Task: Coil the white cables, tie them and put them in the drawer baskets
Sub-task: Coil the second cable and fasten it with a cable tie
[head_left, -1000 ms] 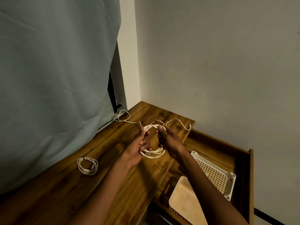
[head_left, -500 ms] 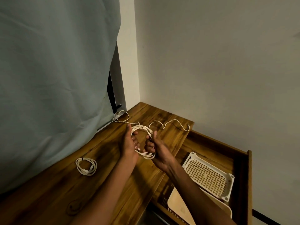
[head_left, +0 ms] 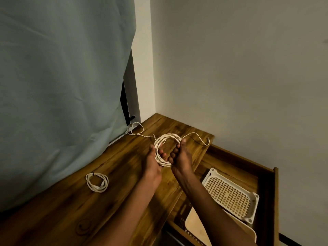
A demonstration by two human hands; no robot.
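**Both hands hold a half-wound cable coil above the surface**

Nearest, at five o'clock, the open wooden drawer (head_left: 266, 176) holds a white perforated plastic basket (head_left: 230, 194) and, partly under it, a cream plastic basket (head_left: 195, 226). At nine o'clock a small tied coil of white cable (head_left: 97, 182) lies on the brown wooden surface (head_left: 71, 206). In the middle, the left hand (head_left: 153, 164) and right hand (head_left: 181, 157) each curl their fingers round opposite sides of a round coil of white twisted cable (head_left: 166, 148). One loose end (head_left: 200, 139) trails toward two o'clock; the other runs toward eleven o'clock, under the grey-green curtain (head_left: 62, 77).
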